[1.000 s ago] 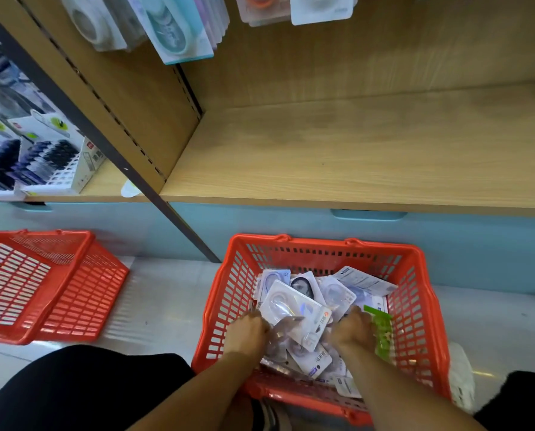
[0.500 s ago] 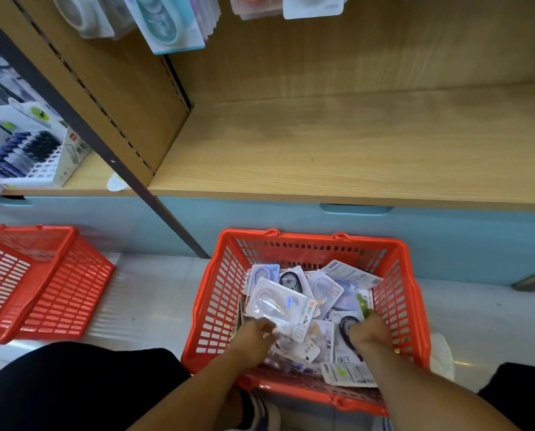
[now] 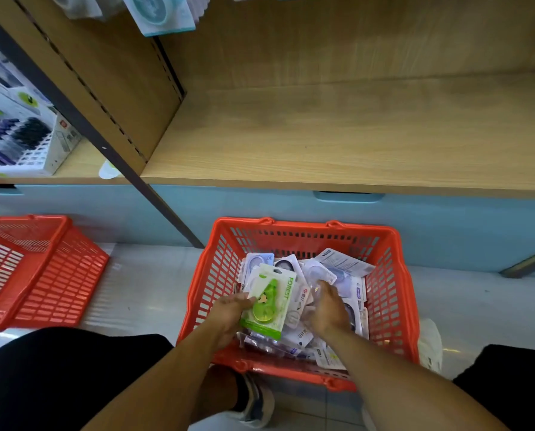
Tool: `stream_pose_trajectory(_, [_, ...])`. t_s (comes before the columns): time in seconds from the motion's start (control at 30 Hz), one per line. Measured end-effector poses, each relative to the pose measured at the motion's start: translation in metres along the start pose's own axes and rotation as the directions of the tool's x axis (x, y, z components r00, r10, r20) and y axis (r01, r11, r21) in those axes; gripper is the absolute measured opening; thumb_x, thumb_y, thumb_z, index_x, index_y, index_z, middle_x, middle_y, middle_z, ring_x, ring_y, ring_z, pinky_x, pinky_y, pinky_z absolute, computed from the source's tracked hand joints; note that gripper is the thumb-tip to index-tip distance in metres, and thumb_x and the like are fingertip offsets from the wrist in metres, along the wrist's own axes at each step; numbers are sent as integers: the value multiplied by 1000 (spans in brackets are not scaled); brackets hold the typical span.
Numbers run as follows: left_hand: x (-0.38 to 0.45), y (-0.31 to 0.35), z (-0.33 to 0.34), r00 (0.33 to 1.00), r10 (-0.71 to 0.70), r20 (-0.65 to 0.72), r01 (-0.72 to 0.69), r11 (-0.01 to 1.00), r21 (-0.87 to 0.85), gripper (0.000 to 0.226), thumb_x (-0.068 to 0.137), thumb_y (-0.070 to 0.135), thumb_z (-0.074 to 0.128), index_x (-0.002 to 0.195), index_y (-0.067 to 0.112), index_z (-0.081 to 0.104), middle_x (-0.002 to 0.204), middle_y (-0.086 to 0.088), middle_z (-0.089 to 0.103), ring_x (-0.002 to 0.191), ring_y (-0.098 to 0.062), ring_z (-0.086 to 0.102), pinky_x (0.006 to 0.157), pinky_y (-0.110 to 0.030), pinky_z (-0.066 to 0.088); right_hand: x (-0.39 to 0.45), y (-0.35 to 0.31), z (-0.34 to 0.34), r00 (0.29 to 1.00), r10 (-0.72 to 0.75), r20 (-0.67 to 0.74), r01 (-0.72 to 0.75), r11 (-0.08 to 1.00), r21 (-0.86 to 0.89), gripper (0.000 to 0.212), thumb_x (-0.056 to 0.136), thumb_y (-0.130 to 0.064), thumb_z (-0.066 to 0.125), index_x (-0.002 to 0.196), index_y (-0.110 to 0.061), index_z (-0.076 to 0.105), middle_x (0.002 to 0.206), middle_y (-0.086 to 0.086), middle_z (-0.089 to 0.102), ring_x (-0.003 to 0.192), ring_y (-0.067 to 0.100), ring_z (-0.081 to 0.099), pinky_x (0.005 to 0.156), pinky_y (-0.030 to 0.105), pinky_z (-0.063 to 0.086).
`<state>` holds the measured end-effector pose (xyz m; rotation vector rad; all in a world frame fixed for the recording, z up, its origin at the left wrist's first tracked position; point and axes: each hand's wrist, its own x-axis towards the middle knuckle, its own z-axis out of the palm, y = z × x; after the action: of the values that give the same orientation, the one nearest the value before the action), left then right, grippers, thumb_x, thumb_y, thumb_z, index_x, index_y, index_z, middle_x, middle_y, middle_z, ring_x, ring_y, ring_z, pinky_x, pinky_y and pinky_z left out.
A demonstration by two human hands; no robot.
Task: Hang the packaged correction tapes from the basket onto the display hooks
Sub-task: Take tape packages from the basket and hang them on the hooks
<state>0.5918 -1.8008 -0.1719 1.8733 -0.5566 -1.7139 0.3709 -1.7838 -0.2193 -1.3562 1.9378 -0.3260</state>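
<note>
Our left hand (image 3: 229, 317) grips the green correction tape pack (image 3: 267, 301) — right hand (image 3: 328, 307), fingers spread, at its three o'clock — inside the red basket (image 3: 387, 293).

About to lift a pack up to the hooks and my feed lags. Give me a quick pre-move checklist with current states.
1. Left hand holding the green pack: ok.
2. Right hand free of packs: cannot tell; it rests on the pile.
3. Green pack clear of the basket walls: ok.
4. Pack's hang hole visible: cannot tell.
5. Free display hook in sight: not ok; only the hanging packs show at the top edge.
</note>
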Motion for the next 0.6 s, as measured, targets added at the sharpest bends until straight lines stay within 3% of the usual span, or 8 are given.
stream_pose_trajectory(0.07, [-4,-2,-1,992,94,-88,-87,993,77,5,97,-2,66,93,0,69,87,-18,74,71,-27,70,60,-31,60,4,12,1,970,145,196,-144,989,-18,65,84,-28,76,140,-22,44,135,4,54,121,26,57,92,31,48])
stream_pose_trajectory(0.13, [-1,-4,-3,974,155,-167,-127,977,169,14,98,1,67,87,8,61,92,-15,71,81,-30,70,74,-41,61,4,17,8,917,181,356,-198,980,10,70,78,-28,84,139,-20,49,133,3,61,116,23,62,90,30,52])
stream_pose_trajectory(0.2, [-2,-3,-5,964,179,-198,-133,965,226,7,99,6,66,97,6,59,102,-15,72,95,-34,72,86,-48,61,3,17,16,900,188,392,-201,980,-8,68,76,-28,86,135,-19,54,131,2,64,107,20,64,80,26,50])
stream_pose_trajectory(0.33, [-4,-1,-6,961,201,-189,-149,955,257,6,102,11,62,102,8,57,109,-15,72,102,-33,71,86,-44,59,4,11,23,948,128,292,-115,991,-62,47,84,-45,73,125,-27,61,126,0,64,113,23,63,83,25,49])
stream_pose_trajectory(0.4, [-4,2,-3,947,252,-198,-195,944,266,8,103,13,60,98,11,55,106,-13,70,98,-30,67,83,-37,56,3,4,20,968,89,233,-91,996,-3,36,82,-39,74,116,-34,62,112,-1,68,102,23,67,76,28,51])
stream_pose_trajectory(0.5, [-10,15,2,878,411,-245,-332,892,308,8,106,12,55,102,7,51,93,-3,63,83,-16,60,61,-13,47,5,-13,4,992,36,124,-65,969,240,33,77,-23,78,101,-35,59,84,-5,69,70,15,65,58,28,50])
stream_pose_trajectory(0.53, [-10,19,3,842,466,-273,-375,868,326,8,107,13,53,105,6,50,93,0,62,82,-14,60,57,-10,44,8,-21,-5,997,35,74,-58,941,332,35,76,-21,79,100,-34,59,85,-4,69,65,14,63,57,28,50])
stream_pose_trajectory(0.6, [-11,28,0,766,545,-340,-442,831,337,11,108,16,51,109,5,51,96,-3,65,86,-20,64,64,-22,48,18,-38,-26,998,52,-38,-27,872,489,37,74,-16,81,101,-34,62,94,-4,70,68,13,63,62,27,51])
